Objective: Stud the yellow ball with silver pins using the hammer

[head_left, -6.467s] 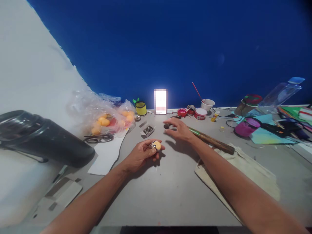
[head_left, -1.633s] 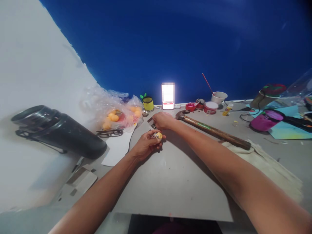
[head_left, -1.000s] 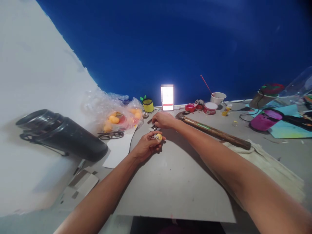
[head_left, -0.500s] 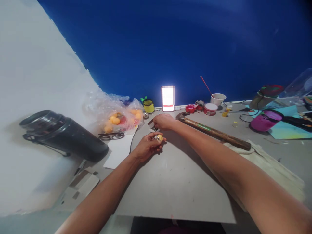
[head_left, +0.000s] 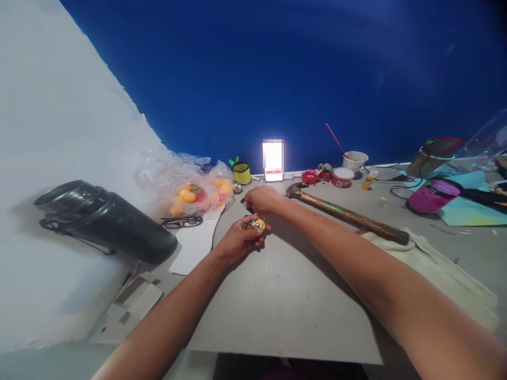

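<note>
In my left hand (head_left: 240,237) is a small yellow ball (head_left: 260,224) with shiny silver beads on its near side, held between thumb and fingers over the grey table (head_left: 285,295). My right hand (head_left: 263,199) is just beyond it, palm down, with the fingers curled toward the tabletop. Under those fingertips lies a small dark and silvery piece (head_left: 250,209), mostly hidden. Whether the right fingers pinch anything cannot be made out. A silver round object (head_left: 237,188) sits a little to the left of the right hand.
A hammer (head_left: 348,215) lies to the right, its handle end on a pale cloth (head_left: 443,269). At left stand a dark flask (head_left: 106,221), eyeglasses (head_left: 182,221) and a plastic bag of orange balls (head_left: 190,184). A lit phone (head_left: 273,158) leans at the blue wall.
My right hand has shifted slightly left and closed over the small brown and silvery pieces, which showed more before. My left hand keeps the yellow ball in nearly the same place.
</note>
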Action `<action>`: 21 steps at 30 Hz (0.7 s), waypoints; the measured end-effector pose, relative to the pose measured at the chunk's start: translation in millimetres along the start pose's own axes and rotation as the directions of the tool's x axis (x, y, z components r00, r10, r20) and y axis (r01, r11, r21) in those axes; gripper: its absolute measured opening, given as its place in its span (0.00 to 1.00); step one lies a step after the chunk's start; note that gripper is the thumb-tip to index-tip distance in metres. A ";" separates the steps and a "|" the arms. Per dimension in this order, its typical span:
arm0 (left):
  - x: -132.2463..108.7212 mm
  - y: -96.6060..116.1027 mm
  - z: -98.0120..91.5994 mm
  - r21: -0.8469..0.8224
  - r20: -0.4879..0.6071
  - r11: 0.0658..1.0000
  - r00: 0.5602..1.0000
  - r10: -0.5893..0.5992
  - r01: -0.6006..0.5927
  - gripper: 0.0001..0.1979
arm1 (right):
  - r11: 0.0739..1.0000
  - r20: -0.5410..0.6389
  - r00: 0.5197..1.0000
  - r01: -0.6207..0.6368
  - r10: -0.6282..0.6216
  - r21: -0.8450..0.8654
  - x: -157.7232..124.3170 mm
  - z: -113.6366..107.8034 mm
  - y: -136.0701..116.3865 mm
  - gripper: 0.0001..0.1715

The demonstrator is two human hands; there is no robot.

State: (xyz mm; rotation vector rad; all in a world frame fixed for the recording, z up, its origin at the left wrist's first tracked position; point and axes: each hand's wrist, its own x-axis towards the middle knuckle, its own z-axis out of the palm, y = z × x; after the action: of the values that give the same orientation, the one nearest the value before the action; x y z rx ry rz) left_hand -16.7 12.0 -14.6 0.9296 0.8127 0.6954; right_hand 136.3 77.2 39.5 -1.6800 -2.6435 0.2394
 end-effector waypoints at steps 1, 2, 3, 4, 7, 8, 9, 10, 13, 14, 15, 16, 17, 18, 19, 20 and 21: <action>0.1 -0.2 -0.1 0.001 0.002 1.000 1.000 0.001 -0.001 0.24 | 1.000 -0.009 1.000 0.002 -0.002 0.001 0.4 1.5 1.2 0.20; 0.1 -0.4 -0.2 0.002 0.004 1.000 1.000 0.001 -0.001 0.24 | 1.000 -0.018 1.000 0.004 -0.004 0.000 0.9 3.3 2.6 0.19; 0.0 -0.6 -0.1 0.002 0.005 1.000 1.000 0.002 -0.002 0.24 | 1.000 -0.027 1.000 0.003 -0.003 -0.001 1.5 5.3 4.0 0.19; -0.2 -0.5 0.0 0.002 0.006 1.000 1.000 0.001 -0.001 0.24 | 1.000 -0.039 0.999 -0.001 0.001 0.000 2.1 7.3 5.2 0.18; -1.0 0.2 0.9 -0.002 0.006 1.000 1.000 -0.007 0.007 0.24 | 1.000 -0.080 0.997 -0.018 0.019 0.017 3.4 12.4 7.3 0.18; -1.3 0.5 1.3 -0.004 0.007 1.000 1.000 -0.010 0.010 0.24 | 0.999 -0.091 0.996 -0.023 0.025 0.022 3.6 13.4 7.5 0.18; -1.5 0.8 1.5 -0.006 0.007 1.000 1.000 -0.013 0.013 0.24 | 0.999 -0.099 0.995 -0.024 0.027 0.024 3.5 14.2 7.5 0.19; -1.7 1.0 1.6 -0.008 0.008 1.000 1.000 -0.014 0.014 0.24 | 0.999 -0.105 0.994 -0.025 0.027 0.023 3.3 14.8 7.5 0.19; -1.6 0.9 1.1 -0.006 0.008 1.000 1.000 -0.014 0.014 0.23 | 0.999 -0.124 0.992 -0.022 0.025 0.024 1.3 16.0 7.5 0.19; -1.4 0.7 0.7 -0.005 0.008 1.000 1.000 -0.014 0.014 0.24 | 0.999 -0.133 0.991 -0.020 0.023 0.027 0.2 16.7 7.8 0.18; -1.2 0.5 0.3 -0.003 0.007 1.000 1.000 -0.015 0.015 0.24 | 0.999 -0.144 0.989 -0.020 0.025 0.034 -1.0 17.6 8.3 0.18; -1.0 0.4 -0.1 -0.003 0.005 1.000 1.000 -0.016 0.016 0.24 | 0.999 -0.158 0.987 -0.022 0.030 0.047 -2.4 18.7 9.1 0.17; -0.9 0.3 -0.4 -0.001 0.005 1.000 1.000 -0.020 0.020 0.24 | 0.997 -0.175 0.984 -0.028 0.039 0.068 -3.8 19.9 10.1 0.16; -0.8 0.3 -0.6 0.002 0.006 1.000 1.000 -0.023 0.023 0.24 | 0.995 -0.192 0.980 -0.034 0.052 0.095 -5.1 21.3 11.4 0.15; -0.8 0.4 -0.7 0.006 0.007 1.000 1.000 -0.026 0.026 0.25 | 0.991 -0.207 0.976 -0.039 0.065 0.126 -6.1 22.5 13.0 0.15; -0.9 0.5 -0.7 0.008 0.009 1.000 1.000 -0.027 0.027 0.24 | 0.986 -0.220 0.972 -0.044 0.079 0.162 -6.9 23.5 14.8 0.15; -1.0 0.6 -0.6 0.010 0.012 1.000 1.000 -0.026 0.026 0.24 | 0.978 -0.228 0.969 -0.045 0.092 0.204 -7.4 24.0 16.9 0.16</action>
State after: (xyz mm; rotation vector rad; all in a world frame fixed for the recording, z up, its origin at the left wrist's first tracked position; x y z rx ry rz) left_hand -17.8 11.8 -14.0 0.9296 0.8167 0.6637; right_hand 152.7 74.5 14.2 -1.6267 -2.3113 0.2727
